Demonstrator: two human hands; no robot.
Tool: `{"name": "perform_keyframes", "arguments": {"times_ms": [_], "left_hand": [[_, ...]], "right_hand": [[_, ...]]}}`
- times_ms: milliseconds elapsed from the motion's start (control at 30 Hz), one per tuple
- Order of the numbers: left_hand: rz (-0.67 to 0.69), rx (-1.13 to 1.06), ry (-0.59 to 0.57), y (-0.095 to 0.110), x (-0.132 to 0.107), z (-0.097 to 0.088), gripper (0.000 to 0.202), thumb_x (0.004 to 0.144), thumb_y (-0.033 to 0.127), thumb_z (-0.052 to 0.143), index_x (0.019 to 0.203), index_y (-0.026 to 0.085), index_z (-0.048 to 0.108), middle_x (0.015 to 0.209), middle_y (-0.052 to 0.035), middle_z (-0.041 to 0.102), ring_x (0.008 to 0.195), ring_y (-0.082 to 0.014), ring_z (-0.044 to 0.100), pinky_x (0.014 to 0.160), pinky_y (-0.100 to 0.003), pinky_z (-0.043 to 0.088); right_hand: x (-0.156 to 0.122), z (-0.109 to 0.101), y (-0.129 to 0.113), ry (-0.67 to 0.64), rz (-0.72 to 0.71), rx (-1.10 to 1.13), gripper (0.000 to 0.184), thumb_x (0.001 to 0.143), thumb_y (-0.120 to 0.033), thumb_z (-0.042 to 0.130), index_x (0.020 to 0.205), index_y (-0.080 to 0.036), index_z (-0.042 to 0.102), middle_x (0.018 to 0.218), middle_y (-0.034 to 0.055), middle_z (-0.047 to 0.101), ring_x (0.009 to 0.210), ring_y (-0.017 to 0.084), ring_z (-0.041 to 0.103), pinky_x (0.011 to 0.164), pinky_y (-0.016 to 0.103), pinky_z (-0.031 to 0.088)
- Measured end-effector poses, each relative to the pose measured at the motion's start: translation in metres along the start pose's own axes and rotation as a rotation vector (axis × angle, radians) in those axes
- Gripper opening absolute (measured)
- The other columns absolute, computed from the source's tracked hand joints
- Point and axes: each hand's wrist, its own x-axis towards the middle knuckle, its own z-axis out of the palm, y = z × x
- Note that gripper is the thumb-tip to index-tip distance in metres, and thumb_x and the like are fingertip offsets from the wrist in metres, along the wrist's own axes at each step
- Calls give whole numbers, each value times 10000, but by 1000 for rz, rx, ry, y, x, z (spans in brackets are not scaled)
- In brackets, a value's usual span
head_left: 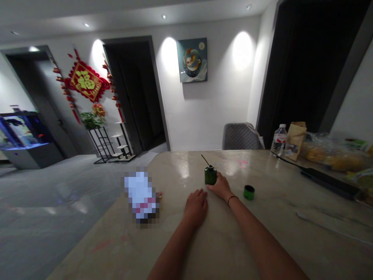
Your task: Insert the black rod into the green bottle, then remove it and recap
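Observation:
A small dark green glass bottle [210,175] stands upright on the table, with a thin dark stick [205,160] leaning out of its mouth to the left. My right hand [221,186] is closed around the bottle's lower right side. Just left of it, my left hand [196,206] rests on the tabletop, palm down, its fingers lying forward with nothing visible in them. To the right of my right wrist sits a green cap [249,192], its dark hollow side facing up.
On the marble-look table [224,249], a pixelated bluish-white object [141,194] lies left. At the right are a water bottle [279,140], a paper bag [295,140], bagged yellow food [332,151] and a long black object [329,182]. A grey chair [241,136] stands beyond.

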Motion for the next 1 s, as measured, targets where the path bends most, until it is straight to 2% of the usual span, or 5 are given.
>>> {"name": "perform_keyframes", "arguments": {"times_ms": [133, 267, 433, 767, 1000], "left_hand": [[2, 5, 5, -1, 0, 1, 391, 844, 270, 314, 1194, 212, 480, 1315, -51, 438, 1222, -183, 369, 1054, -366, 224], [-1, 9, 7, -1, 0, 1, 392, 843, 271, 315, 1194, 215, 479, 1316, -47, 438, 1225, -180, 366, 1058, -364, 222], [-6, 9, -9, 0, 0, -1, 396, 848, 278, 304, 1201, 217, 473, 1323, -46, 430, 1231, -181, 360, 1058, -369, 223], [-2, 2, -5, 1, 0, -2, 392, 846, 273, 308, 1192, 214, 480, 1312, -50, 441, 1220, -182, 369, 1054, -364, 223], [-9, 3, -9, 2, -1, -4, 396, 837, 257, 318, 1197, 215, 477, 1317, -53, 432, 1221, -178, 363, 1057, -354, 213]], "right_hand": [[1, 0, 1, -22, 31, 39, 629, 576, -331, 635, 1128, -119, 422, 956, 126, 614, 893, 251, 581, 794, 327, 429], [2, 3, 4, 20, 4, 71, 743, 544, -372, 655, 1182, -119, 370, 1050, 138, 578, 970, 257, 551, 827, 337, 422], [2, 4, 5, -13, 9, 98, 760, 570, -280, 621, 1241, -121, 302, 1023, 125, 591, 916, 239, 577, 810, 324, 429], [2, 3, 4, 25, -19, 5, 713, 521, -402, 659, 1135, -127, 424, 1071, 139, 555, 1007, 286, 519, 890, 359, 382], [2, 0, 1, -65, 3, 18, 655, 574, -302, 625, 1164, -127, 402, 954, 107, 611, 916, 252, 568, 810, 329, 416]]}}
